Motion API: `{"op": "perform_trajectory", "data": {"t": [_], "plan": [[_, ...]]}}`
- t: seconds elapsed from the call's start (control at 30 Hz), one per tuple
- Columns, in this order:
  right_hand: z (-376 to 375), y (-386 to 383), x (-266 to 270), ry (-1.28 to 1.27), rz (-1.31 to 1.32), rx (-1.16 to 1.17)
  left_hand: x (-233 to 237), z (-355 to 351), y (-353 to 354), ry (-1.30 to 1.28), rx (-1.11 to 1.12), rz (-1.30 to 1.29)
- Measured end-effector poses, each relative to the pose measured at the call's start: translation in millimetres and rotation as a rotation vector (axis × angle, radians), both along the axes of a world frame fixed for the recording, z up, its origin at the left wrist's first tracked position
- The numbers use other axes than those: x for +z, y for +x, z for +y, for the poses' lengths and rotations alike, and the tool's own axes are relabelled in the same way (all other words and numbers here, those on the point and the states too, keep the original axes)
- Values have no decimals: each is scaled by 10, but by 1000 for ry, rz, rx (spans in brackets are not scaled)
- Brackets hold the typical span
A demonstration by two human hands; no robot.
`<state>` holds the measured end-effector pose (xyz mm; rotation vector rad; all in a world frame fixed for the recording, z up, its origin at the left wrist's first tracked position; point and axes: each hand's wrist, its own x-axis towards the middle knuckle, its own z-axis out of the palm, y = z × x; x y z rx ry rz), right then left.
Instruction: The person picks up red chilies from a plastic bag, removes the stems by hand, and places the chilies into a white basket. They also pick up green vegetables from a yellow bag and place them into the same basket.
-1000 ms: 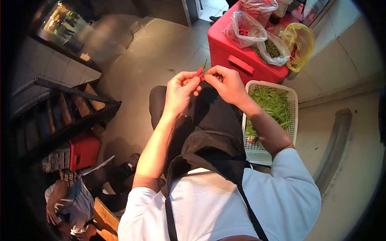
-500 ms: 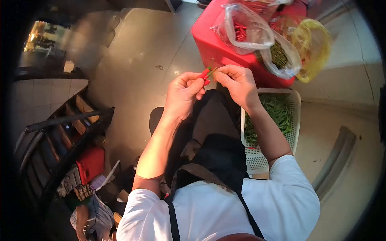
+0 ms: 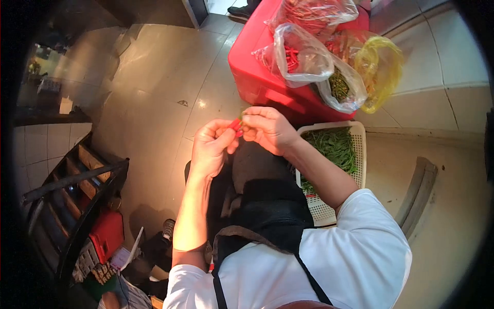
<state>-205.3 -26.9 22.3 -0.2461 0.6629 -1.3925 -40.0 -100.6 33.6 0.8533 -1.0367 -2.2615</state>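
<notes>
Pinching closed, the left hand's (image 3: 210,148) grip holds slim red chillies (image 3: 235,124) above the lap; the right hand's (image 3: 270,130) closed fingertips meet their green stems (image 3: 243,117), before the red plastic box's (image 3: 252,77) near edge, the white perforated basket (image 3: 323,212) beside the right forearm.

My right hand (image 3: 270,130) has closed in (fingers more curled now) beside the red chilies (image 3: 235,124) in my left hand (image 3: 210,148).

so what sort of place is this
Probably a restaurant's back kitchen or prep area: clear plastic bags of red chillies sit on a large red plastic box, a white perforated plastic basket holds leafy greens, and the floor is tiled.
</notes>
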Motion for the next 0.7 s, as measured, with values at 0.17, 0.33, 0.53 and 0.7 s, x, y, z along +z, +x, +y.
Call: {"op": "perform_trajectory", "data": {"t": [0.17,0.33,0.53,0.7], "plan": [[403,344,105,113,22,-79,-104,428,245,-23,12,47],[1047,377,-32,223,-353,-2,-41,914,347,24,-116,31],[1523,-47,341,61,858,-389,102,1192,471,86,-71,145],[1632,-90,678,-74,985,-379,222,1283,491,50,-68,150]]}}
